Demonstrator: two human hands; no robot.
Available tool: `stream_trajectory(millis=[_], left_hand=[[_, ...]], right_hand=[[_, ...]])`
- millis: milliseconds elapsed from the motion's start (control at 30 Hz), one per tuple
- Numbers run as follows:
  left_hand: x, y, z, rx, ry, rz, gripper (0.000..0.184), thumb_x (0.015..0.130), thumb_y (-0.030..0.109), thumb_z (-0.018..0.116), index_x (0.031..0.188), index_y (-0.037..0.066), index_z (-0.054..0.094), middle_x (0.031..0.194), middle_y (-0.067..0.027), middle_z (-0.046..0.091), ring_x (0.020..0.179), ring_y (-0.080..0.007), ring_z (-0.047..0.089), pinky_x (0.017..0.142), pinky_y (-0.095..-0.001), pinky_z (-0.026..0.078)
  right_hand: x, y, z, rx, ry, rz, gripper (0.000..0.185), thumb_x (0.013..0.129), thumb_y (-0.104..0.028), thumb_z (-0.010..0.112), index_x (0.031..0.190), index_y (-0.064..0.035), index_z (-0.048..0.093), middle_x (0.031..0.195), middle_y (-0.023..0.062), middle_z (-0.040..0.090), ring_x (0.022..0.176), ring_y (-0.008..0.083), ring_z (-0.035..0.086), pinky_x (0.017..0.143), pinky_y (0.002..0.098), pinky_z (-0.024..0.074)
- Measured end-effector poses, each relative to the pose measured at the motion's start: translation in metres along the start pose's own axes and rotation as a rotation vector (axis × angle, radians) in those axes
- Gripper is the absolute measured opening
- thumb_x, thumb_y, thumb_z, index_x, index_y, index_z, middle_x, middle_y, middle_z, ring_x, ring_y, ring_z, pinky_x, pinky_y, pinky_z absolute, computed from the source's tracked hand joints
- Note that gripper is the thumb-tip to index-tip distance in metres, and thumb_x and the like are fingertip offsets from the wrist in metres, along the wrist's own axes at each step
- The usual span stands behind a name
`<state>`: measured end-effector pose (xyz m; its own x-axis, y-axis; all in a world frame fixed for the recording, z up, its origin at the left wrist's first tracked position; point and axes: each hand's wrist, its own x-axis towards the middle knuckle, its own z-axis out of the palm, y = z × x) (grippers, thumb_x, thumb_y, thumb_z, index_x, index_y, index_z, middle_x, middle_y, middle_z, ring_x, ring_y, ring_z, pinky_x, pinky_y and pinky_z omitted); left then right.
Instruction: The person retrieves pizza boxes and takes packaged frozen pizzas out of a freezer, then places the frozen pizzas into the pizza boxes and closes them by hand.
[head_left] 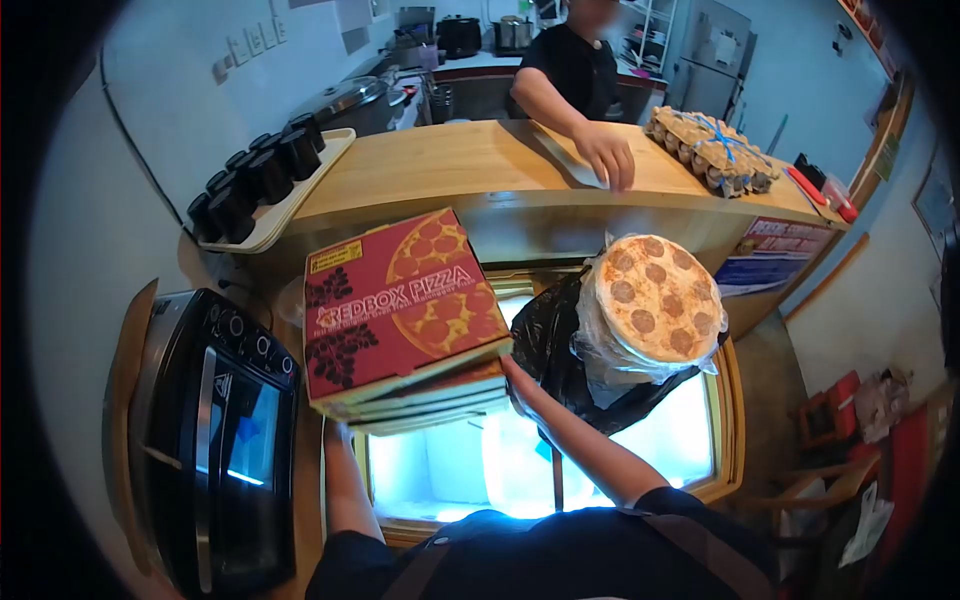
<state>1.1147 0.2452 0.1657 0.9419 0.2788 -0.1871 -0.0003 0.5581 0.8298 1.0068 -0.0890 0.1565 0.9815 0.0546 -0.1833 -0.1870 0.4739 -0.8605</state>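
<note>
A stack of red pizza boxes with "Redbox Pizza" printed on the top lid is held up in front of me, tilted, above a lit glass-topped case. My left hand supports its lower left side, the fingers hidden behind and under the boxes. On the right side of the stack my right hand grips the lower boxes, its fingertips mostly out of sight. Right of the boxes, a pile of pepperoni pizzas in clear plastic wrap rests on a black plastic bag.
A toaster oven stands at my left. Black cups sit on a tray on the wooden counter. Egg trays tied with blue string lie at its right. Across it, another person's hand reaches over the top. The glowing case is below me.
</note>
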Motion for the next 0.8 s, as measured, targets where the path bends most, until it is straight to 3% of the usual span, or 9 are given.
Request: stream_trajectory(millis=[100, 167, 267, 367, 467, 500, 600, 700, 800], left_hand=[[0.013, -0.007, 0.011, -0.028, -0.035, 0.000, 0.023, 0.088, 0.031, 0.046, 0.090, 0.009, 0.051, 0.076, -0.0011, 0.048, 0.069, -0.0117, 0.047, 0.058, -0.0256, 0.037], [0.014, -0.011, 0.010, -0.018, -0.025, -0.016, 0.022, 0.088, 0.031, 0.046, 0.089, 0.009, 0.051, 0.075, -0.0010, 0.048, 0.068, -0.0115, 0.047, 0.058, -0.0255, 0.037], [-0.009, -0.019, -0.012, 0.007, 0.036, -0.034, 0.022, 0.088, 0.031, 0.046, 0.089, 0.009, 0.051, 0.075, -0.0008, 0.048, 0.067, -0.0113, 0.047, 0.057, -0.0253, 0.036], [-0.033, -0.050, -0.057, 0.131, 0.146, -0.031, 0.022, 0.088, 0.030, 0.046, 0.088, 0.009, 0.051, 0.074, -0.0005, 0.048, 0.067, -0.0110, 0.047, 0.056, -0.0251, 0.036], [-0.051, -0.104, -0.141, 0.371, 0.139, 0.034, 0.026, 0.087, 0.026, 0.039, 0.063, 0.015, 0.036, 0.058, 0.0042, 0.031, 0.053, -0.0065, 0.032, 0.048, -0.0226, 0.026], [-0.071, -0.111, -0.142, -0.049, -0.015, -0.236, 0.026, 0.087, 0.023, 0.039, 0.063, 0.015, 0.035, 0.058, 0.0044, 0.031, 0.053, -0.0061, 0.032, 0.048, -0.0222, 0.026], [-0.173, -0.143, -0.070, 0.581, -0.109, 0.039, 0.023, 0.086, 0.017, 0.040, 0.063, 0.014, 0.036, 0.060, 0.0031, 0.033, 0.055, -0.0076, 0.035, 0.051, -0.0227, 0.032], [-0.223, -0.155, 0.008, 0.583, -0.393, -0.104, 0.014, 0.087, 0.020, 0.048, 0.082, 0.008, 0.054, 0.078, -0.0013, 0.053, 0.073, -0.0121, 0.050, 0.069, -0.0273, 0.041], [-0.215, -0.179, 0.066, 0.580, -0.615, -0.113, 0.033, 0.091, 0.032, 0.047, 0.117, 0.012, 0.049, 0.118, -0.0031, 0.052, 0.112, -0.0191, 0.046, 0.093, -0.0364, 0.034]], right_hand=[[0.018, 0.010, 0.000, -0.039, 0.028, -0.077, 0.077, 0.087, -0.052, 0.045, 0.145, -0.0174, 0.008, 0.146, 0.0027, 0.022, 0.132, 0.0161, 0.024, 0.102, 0.0309, 0.0254], [0.022, 0.005, -0.001, -0.080, 0.044, -0.009, 0.078, 0.081, -0.067, 0.043, 0.143, -0.0281, 0.016, 0.148, 0.0041, 0.015, 0.134, 0.0265, 0.014, 0.100, 0.0576, 0.0187], [0.009, 0.015, -0.014, -0.200, 0.136, -0.044, 0.084, 0.079, -0.069, 0.044, 0.144, -0.0242, 0.014, 0.150, 0.0054, 0.008, 0.138, 0.0283, 0.003, 0.103, 0.0578, 0.0109], [-0.039, 0.026, -0.026, -0.167, 0.282, -0.062, 0.071, 0.084, -0.054, 0.051, 0.139, -0.0144, 0.031, 0.142, 0.0122, 0.030, 0.131, 0.0276, 0.026, 0.103, 0.0449, 0.0238], [-0.102, 0.048, -0.050, -0.069, 0.455, -0.124, 0.043, 0.087, -0.035, 0.055, 0.122, -0.0113, 0.050, 0.118, 0.0100, 0.051, 0.109, 0.0213, 0.048, 0.089, 0.0366, 0.0394], [-0.122, 0.058, -0.062, -0.019, 0.525, -0.149, 0.036, 0.087, -0.029, 0.056, 0.117, -0.0099, 0.053, 0.111, 0.0090, 0.055, 0.100, 0.0193, 0.053, 0.083, 0.0341, 0.0433], [-0.170, 0.068, -0.088, -0.033, 0.924, -0.245, 0.027, 0.083, -0.017, 0.060, 0.106, -0.0034, 0.054, 0.096, 0.0069, 0.055, 0.085, 0.0151, 0.053, 0.073, 0.0302, 0.0448], [-0.190, 0.066, -0.130, -0.079, 1.266, -0.350, 0.040, 0.079, -0.017, 0.064, 0.113, -0.0021, 0.048, 0.098, 0.0105, 0.053, 0.084, 0.0150, 0.049, 0.070, 0.0293, 0.0420], [-0.196, 0.042, -0.167, 0.061, 1.178, -0.309, 0.061, 0.079, -0.033, 0.064, 0.126, -0.0081, 0.035, 0.113, 0.0105, 0.048, 0.098, 0.0196, 0.045, 0.079, 0.0393, 0.0377]])
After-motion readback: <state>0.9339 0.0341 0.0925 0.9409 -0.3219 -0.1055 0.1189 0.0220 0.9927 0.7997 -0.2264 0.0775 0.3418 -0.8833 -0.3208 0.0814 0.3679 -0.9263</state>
